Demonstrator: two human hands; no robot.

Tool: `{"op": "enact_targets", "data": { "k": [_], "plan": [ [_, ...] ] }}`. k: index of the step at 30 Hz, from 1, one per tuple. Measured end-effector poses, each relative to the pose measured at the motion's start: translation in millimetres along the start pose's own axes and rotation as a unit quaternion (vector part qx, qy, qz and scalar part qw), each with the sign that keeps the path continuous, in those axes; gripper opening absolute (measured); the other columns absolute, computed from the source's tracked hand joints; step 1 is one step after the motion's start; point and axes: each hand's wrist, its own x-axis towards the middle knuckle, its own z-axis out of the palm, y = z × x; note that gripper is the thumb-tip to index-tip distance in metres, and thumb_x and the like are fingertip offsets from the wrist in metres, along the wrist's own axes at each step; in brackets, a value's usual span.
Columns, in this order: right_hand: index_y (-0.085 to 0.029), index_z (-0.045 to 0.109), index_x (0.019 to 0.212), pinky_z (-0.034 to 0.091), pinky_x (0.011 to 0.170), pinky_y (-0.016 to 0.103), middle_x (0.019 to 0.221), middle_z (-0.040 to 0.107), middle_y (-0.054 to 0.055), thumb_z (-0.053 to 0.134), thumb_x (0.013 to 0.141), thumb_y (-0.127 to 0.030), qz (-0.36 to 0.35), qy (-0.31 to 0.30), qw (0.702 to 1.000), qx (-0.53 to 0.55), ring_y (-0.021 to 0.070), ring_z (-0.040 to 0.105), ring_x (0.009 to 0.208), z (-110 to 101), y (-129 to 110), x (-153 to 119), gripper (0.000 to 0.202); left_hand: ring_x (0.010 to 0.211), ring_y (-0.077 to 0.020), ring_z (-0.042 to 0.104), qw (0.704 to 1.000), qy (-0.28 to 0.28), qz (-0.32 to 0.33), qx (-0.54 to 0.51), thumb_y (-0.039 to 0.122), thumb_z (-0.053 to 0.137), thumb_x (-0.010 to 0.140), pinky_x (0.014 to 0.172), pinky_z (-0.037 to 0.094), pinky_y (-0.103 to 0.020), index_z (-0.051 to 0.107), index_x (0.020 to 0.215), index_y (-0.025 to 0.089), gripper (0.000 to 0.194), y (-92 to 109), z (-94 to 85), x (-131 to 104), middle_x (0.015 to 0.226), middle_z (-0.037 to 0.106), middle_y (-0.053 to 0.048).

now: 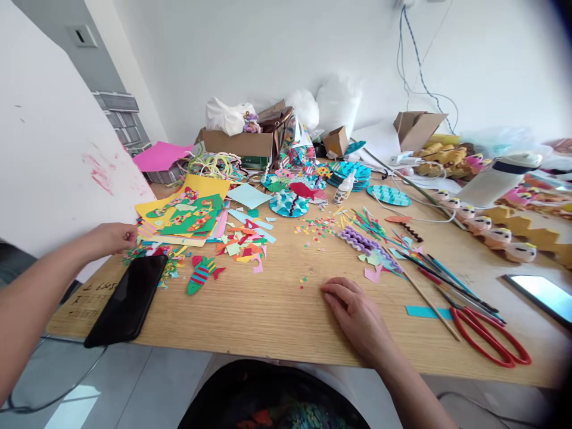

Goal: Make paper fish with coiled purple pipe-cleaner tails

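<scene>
I have the left hand (117, 238) just past the phone (127, 301) and the right hand (360, 319) resting well right of it, fingers bent, any hold hidden from me, the paper fish (201, 275) beside the phone, likely for easy reach.

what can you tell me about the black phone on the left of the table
The black phone is a slim slab with rounded corners and a glossy, glass-like dark face, with no lit display showing. It lies slanted on the wooden table, its near end at the front edge, perhaps jutting slightly past it. Its far end meets the coloured paper scraps; whether it covers some is unclear. The left hand is close beyond it, not holding it.
</scene>
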Motion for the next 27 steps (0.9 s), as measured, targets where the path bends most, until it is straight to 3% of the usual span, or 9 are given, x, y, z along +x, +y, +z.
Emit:
{"op": "enact_targets", "data": {
  "k": [4, 8, 11, 14, 18, 22, 27],
  "plan": [
    [-0.019, 0.064, 0.085, 0.047, 0.078, 0.034, 0.093, 0.063, 0.008, 0.043, 0.084, -0.020, 0.002, -0.003, 1.000, 0.004, 0.0191, 0.058, 0.087, -1, -1, 0, 0.021, 0.054, -0.0069, 0.041, 0.995, -0.072, 0.008, 0.064, 0.009, 0.056, 0.063, 0.055, 0.023, -0.013, 0.054, 0.050, 0.016, 0.015, 4, -6.9, 3, 0.041, 0.047, 0.012],
    [-0.019, 0.065, 0.085, 0.048, 0.077, 0.033, 0.092, 0.063, 0.008, 0.044, 0.084, -0.021, 0.002, 0.000, 1.000, 0.005, 0.0191, 0.058, 0.087, -1, -1, 0, 0.021, 0.063, -0.0083, 0.045, 0.990, -0.087, 0.018, 0.108, 0.009, 0.051, 0.068, 0.060, 0.025, -0.013, 0.061, 0.062, 0.017, 0.014, 7, -12.5, 6, 0.054, 0.053, 0.011],
    [-0.019, 0.065, 0.085, 0.047, 0.078, 0.033, 0.092, 0.063, 0.008, 0.043, 0.084, -0.020, 0.000, 0.003, 1.000, 0.005, 0.0190, 0.058, 0.087, 0, 0, -1, 0.022, 0.066, -0.0093, 0.045, 0.987, -0.078, 0.045, 0.136, 0.017, 0.049, 0.072, 0.060, 0.025, -0.013, 0.062, 0.071, 0.016, 0.013, 22, -20.8, 2, 0.061, 0.056, 0.009],
    [-0.018, 0.065, 0.085, 0.047, 0.078, 0.033, 0.092, 0.063, 0.008, 0.044, 0.084, -0.021, -0.003, 0.001, 1.000, 0.006, 0.0191, 0.058, 0.087, 0, 0, 0, 0.022, 0.065, -0.0095, 0.044, 0.982, -0.030, 0.103, 0.154, 0.023, 0.047, 0.076, 0.060, 0.025, -0.015, 0.062, 0.078, 0.015, 0.016, 60, -29.8, -11, 0.067, 0.057, 0.007],
    [-0.017, 0.065, 0.085, 0.047, 0.079, 0.033, 0.092, 0.063, 0.008, 0.044, 0.084, -0.020, 0.002, 0.003, 1.000, 0.016, 0.0190, 0.058, 0.087, -1, 0, -1, 0.021, 0.064, -0.0094, 0.046, 0.972, -0.025, 0.208, 0.104, 0.028, 0.045, 0.080, 0.061, 0.029, -0.018, 0.062, 0.081, 0.014, 0.022, 136, -25.3, -36, 0.070, 0.058, 0.003],
    [-0.017, 0.064, 0.083, 0.046, 0.078, 0.031, 0.092, 0.063, 0.007, 0.045, 0.083, -0.016, 0.018, 0.015, 0.999, 0.033, 0.0177, 0.058, 0.086, -3, -4, -1, 0.019, 0.066, -0.0111, 0.051, 0.928, -0.059, 0.364, 0.059, 0.028, 0.044, 0.082, 0.063, 0.032, -0.021, 0.063, 0.077, 0.016, 0.023, 204, 3.9, -54, 0.072, 0.062, 0.001],
    [-0.017, 0.063, 0.082, 0.045, 0.079, 0.030, 0.090, 0.063, 0.006, 0.047, 0.083, -0.012, 0.026, 0.022, 0.999, 0.043, 0.0169, 0.057, 0.086, -4, -6, -1, 0.017, 0.072, -0.0144, 0.056, 0.871, -0.148, 0.462, 0.080, 0.017, 0.044, 0.080, 0.064, 0.037, -0.024, 0.063, 0.074, 0.017, 0.020, 257, 57.6, -65, 0.073, 0.063, -0.001]
  ]
}}
